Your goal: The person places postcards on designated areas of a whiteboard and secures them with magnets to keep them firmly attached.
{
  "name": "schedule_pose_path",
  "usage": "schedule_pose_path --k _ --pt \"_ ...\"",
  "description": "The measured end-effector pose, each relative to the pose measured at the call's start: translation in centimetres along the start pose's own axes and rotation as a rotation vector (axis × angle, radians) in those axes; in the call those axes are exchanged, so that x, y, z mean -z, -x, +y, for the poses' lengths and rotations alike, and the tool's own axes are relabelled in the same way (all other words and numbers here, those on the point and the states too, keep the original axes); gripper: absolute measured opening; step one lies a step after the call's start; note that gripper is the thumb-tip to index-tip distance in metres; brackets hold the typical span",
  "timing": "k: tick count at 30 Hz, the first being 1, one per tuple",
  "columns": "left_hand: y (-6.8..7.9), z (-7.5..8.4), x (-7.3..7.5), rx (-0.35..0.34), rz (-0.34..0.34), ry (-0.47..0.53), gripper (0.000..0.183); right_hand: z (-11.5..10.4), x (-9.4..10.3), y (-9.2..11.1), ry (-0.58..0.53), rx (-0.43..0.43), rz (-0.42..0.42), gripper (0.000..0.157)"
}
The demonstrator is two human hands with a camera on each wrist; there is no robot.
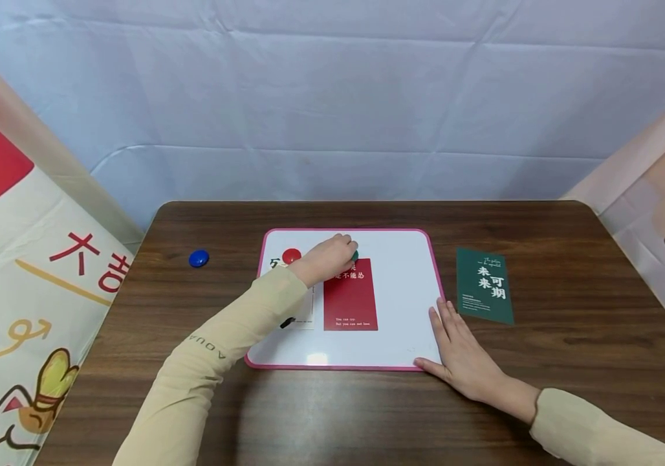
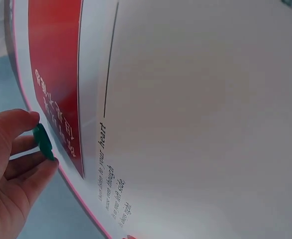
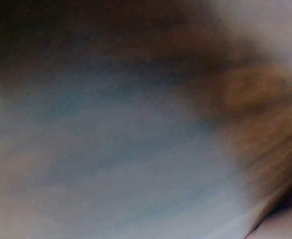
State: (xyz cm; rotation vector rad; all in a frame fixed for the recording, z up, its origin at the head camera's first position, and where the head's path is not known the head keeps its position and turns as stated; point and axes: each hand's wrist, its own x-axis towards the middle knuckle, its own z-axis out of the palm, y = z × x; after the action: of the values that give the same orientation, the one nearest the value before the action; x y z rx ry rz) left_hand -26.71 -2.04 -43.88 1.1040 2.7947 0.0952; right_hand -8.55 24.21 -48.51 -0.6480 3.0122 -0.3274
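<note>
My left hand (image 1: pixel 332 257) pinches a round green magnet (image 2: pixel 43 142) between thumb and fingers, at the top edge of a red card (image 1: pixel 350 304). That card lies on a whiteboard (image 1: pixel 402 291) with a pink rim. Left of it on the board is a white card (image 2: pixel 195 129), partly covered by my forearm in the head view. A red round magnet (image 1: pixel 292 256) sits at the white card's top. My right hand (image 1: pixel 466 359) rests with extended fingers on the board's lower right edge. The right wrist view is mostly blurred.
A blue round magnet (image 1: pixel 198 258) lies on the brown wooden table (image 1: pixel 193 310), left of the board. To the board's right lies a green card (image 1: pixel 486 285) with white writing. Pale cloth (image 1: pixel 332 116) hangs behind the table, and printed cloths hang at both sides.
</note>
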Motion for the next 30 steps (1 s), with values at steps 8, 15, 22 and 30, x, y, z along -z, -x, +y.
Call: schedule_pose_path --k 8,15,22,30 --pt "0.1 0.0 -0.3 -0.001 -0.006 0.001 0.042 -0.1 0.0 0.0 0.004 0.002 0.004 0.091" --pt "0.2 0.0 -0.5 -0.017 -0.016 -0.028 0.038 -0.2 -0.1 0.0 -0.002 0.005 0.0 0.091" --pt "0.3 -0.4 0.3 -0.004 0.023 0.008 0.036 -0.1 -0.1 -0.1 0.0 -0.004 -0.008 0.092" --pt "0.6 -1.0 1.8 -0.004 0.064 0.041 0.041 0.0 -0.1 0.0 0.004 0.002 -0.004 0.091"
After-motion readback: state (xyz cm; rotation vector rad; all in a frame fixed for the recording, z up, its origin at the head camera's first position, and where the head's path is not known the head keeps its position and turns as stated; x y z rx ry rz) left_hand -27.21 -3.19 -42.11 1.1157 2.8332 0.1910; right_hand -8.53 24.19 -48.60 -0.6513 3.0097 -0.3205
